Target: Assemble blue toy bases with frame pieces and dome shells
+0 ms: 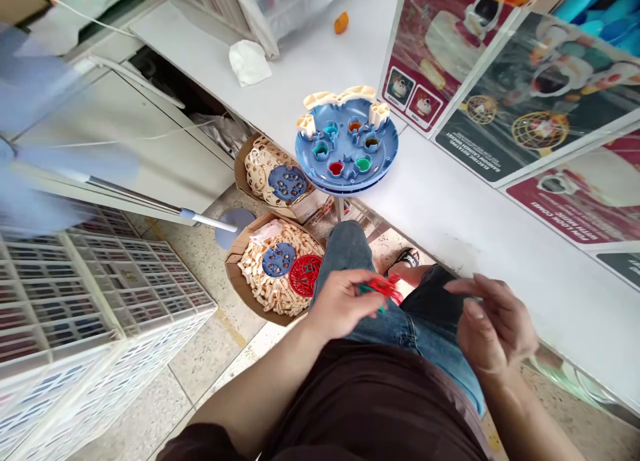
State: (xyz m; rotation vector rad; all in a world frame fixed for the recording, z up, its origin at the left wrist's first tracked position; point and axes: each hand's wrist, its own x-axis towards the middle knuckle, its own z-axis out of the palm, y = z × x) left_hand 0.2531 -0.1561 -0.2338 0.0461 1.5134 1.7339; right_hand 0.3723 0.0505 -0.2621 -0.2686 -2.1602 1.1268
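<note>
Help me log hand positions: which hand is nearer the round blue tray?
Left. The left hand is roughly straight in front of the blue tray; the right hand is farther off, to the right.

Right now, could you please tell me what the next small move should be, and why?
I would probably bring the right hand across to the red pieces, since the left hand holds them bunched with some green, while the right hovers apart, with no piece visible in its grip.
</note>
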